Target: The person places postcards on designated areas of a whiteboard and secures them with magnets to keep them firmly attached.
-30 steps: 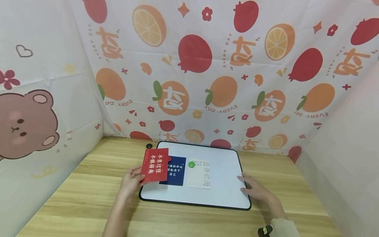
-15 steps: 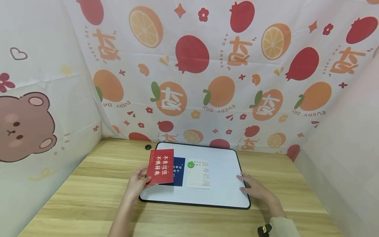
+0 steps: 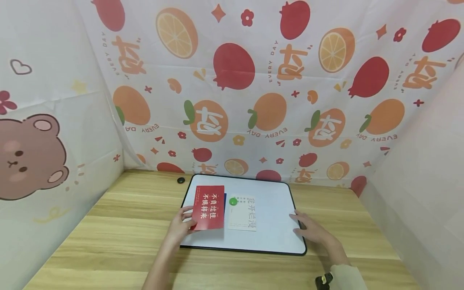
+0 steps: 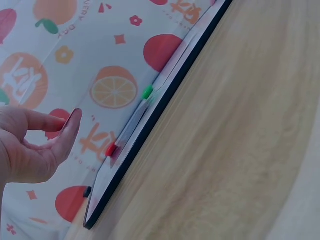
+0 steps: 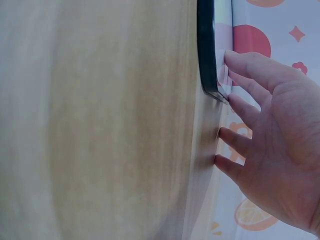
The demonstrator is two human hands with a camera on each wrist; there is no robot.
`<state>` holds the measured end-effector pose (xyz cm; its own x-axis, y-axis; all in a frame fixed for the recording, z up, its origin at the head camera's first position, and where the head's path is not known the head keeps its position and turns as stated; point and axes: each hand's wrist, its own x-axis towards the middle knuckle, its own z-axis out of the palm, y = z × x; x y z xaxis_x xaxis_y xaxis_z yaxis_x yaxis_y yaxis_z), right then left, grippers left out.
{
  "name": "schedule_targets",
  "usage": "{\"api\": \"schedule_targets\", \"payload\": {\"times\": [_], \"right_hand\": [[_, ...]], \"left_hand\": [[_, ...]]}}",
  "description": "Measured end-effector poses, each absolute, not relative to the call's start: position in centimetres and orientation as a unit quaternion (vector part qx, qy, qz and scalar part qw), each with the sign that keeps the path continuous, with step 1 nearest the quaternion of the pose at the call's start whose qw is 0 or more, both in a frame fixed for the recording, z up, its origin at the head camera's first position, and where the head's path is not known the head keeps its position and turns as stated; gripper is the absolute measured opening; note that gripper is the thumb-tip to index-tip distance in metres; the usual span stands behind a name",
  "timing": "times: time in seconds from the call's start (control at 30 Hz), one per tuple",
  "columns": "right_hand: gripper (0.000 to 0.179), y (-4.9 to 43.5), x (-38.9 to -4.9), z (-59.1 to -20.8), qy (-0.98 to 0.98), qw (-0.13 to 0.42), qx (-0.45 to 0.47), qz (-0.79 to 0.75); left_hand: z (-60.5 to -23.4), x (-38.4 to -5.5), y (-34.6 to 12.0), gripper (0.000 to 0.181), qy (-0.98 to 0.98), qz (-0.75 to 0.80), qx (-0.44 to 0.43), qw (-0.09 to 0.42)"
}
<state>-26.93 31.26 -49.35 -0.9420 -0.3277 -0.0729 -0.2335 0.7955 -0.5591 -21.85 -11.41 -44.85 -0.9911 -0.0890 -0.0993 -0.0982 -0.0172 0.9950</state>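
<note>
Left hand [image 3: 180, 226] edge-pinches lettered red card [image 3: 208, 207] over left of whiteboard [image 3: 273, 215]; right hand [image 3: 311, 229], fingers spread, likely steadies its right edge.

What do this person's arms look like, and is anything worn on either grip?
No glove shows on the left grip or the right grip. The visible left forearm is bare. The right arm has a pale cream sleeve and, beside it, a black item with a yellowish patch, hard to identify.
</note>
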Motion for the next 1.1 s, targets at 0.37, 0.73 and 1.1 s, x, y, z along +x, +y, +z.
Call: {"api": "schedule_targets", "payload": {"times": [0.37, 0.73, 1.1], "right_hand": [[0.051, 31.2, -26.7, -49.1, 0.943, 0.083, -0.150, -0.284], [0.051, 31.3, -26.7, -49.0, 0.943, 0.083, -0.151, -0.284], [0.051, 31.2, -26.7, -49.0, 0.943, 0.082, -0.152, -0.283]], "left_hand": [[-44.7, -21.7, -10.5, 0.051, 0.688, 0.723, -0.063, 0.008], [-44.0, -21.7, -9.3, 0.051, 0.686, 0.725, -0.055, 0.016], [-43.6, -22.4, -7.8, 0.050, 0.693, 0.719, -0.039, 0.028]]}}
